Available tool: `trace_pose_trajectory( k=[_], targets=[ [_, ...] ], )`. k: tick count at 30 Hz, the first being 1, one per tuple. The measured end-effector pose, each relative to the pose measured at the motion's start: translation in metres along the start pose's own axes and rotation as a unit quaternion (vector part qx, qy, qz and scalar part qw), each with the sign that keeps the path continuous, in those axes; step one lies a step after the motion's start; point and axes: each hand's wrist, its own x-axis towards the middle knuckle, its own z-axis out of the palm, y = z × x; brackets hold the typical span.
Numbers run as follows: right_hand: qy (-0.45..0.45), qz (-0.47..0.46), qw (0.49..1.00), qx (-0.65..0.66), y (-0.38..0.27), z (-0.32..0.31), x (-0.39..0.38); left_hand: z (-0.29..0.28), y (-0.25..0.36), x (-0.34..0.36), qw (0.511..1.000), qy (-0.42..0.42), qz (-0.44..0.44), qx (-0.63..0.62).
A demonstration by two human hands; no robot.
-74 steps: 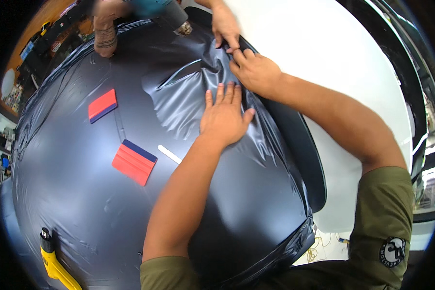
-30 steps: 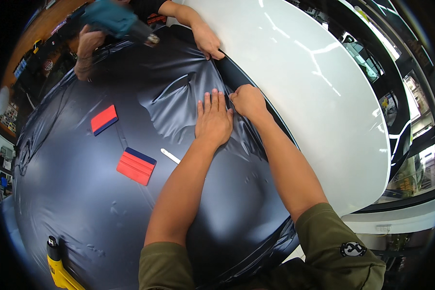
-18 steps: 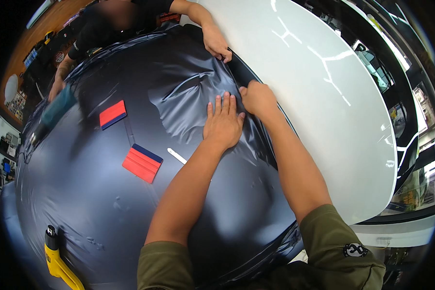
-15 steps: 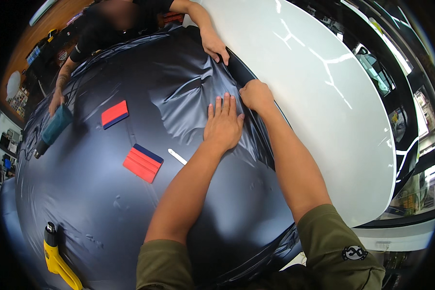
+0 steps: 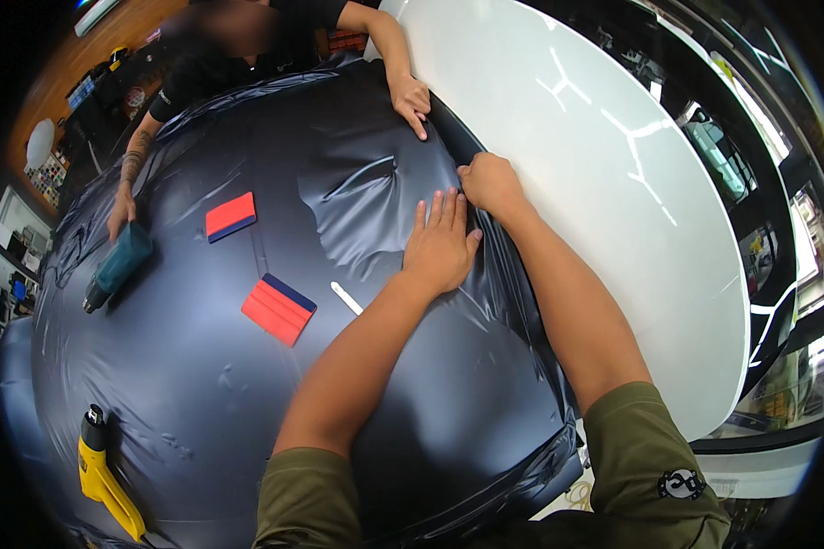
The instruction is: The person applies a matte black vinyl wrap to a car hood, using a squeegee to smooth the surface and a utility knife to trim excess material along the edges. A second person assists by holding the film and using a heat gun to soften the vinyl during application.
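A dark satin film point(image 5: 156, 348) covers the broad curved panel, rippled near its right edge. My left hand point(image 5: 439, 242) lies on the ripples with fingers stretched out and apart. Just to its upper right, my right hand point(image 5: 490, 188) is closed on the film along the edge. Two red squeegees with blue edges, one upper point(image 5: 229, 217), one lower point(image 5: 279, 311), lie left of my hands. A white stick point(image 5: 343, 295) lies partly hidden by my left forearm. A co-worker's hand point(image 5: 409, 101) touches the film edge above mine; their other hand point(image 5: 122, 212) holds a teal heat gun point(image 5: 119, 265).
A yellow heat gun point(image 5: 110, 480) lies at the lower left. A glossy white panel point(image 5: 613, 247) stands along the right, with dark-framed glass beyond. The co-worker point(image 5: 238, 64) leans over the far side. Shelving with small items is at the far left.
My right hand has moved down along the edge from beside the co-worker's fingers. The teal heat gun has moved from the top down to the left. The upper ripples look smoother.
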Motion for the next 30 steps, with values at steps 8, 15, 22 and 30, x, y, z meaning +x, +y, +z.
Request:
trace_pose_trajectory(
  k=[8,15,22,30],
  targets=[
    [0.007,-0.192,0.964,-0.182,0.001,0.004,-0.01,0.001,-0.008,0.007,0.998,-0.013,0.01,-0.067],
    [-0.075,-0.226,0.908,-0.345,0.002,0.012,0.006,-0.003,-0.002,0.007,0.999,0.049,0.004,0.006],
    [-0.069,-0.23,0.902,-0.36,0.0,0.015,0.002,0.0,-0.009,0.007,0.992,0.084,-0.087,0.025],
    [-0.101,-0.188,0.863,-0.458,-0.013,0.025,-0.006,-0.01,-0.032,-0.009,0.999,-0.001,-0.033,0.039]
  ],
)
